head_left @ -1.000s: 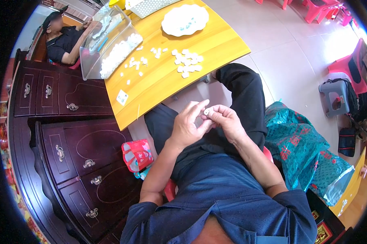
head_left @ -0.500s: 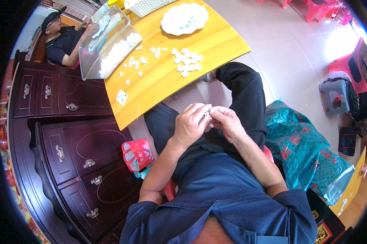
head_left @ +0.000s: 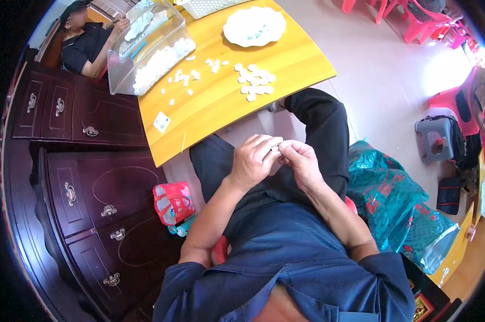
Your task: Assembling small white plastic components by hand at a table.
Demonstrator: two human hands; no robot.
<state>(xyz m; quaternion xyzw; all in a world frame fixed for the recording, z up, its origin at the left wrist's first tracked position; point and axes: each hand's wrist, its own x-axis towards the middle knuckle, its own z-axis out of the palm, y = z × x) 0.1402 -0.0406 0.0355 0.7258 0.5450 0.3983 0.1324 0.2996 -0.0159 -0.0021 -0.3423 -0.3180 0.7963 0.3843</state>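
The left hand (head_left: pixel 253 161) and right hand (head_left: pixel 301 161) are curled nearly closed, their fingertips meeting on a small pale piece (head_left: pixel 275 147) above the person's lap. Good handling probably means steadying it with the left while the right makes small, light movements, pressing evenly. Fingers cover most of the piece, so its facing and long axis cannot be told.

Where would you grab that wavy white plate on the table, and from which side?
Take the plate by its scalloped rim, probably from the right: the white basket stands to its left, white pieces lie on its near side, and bluish items inside suggest keeping it level.
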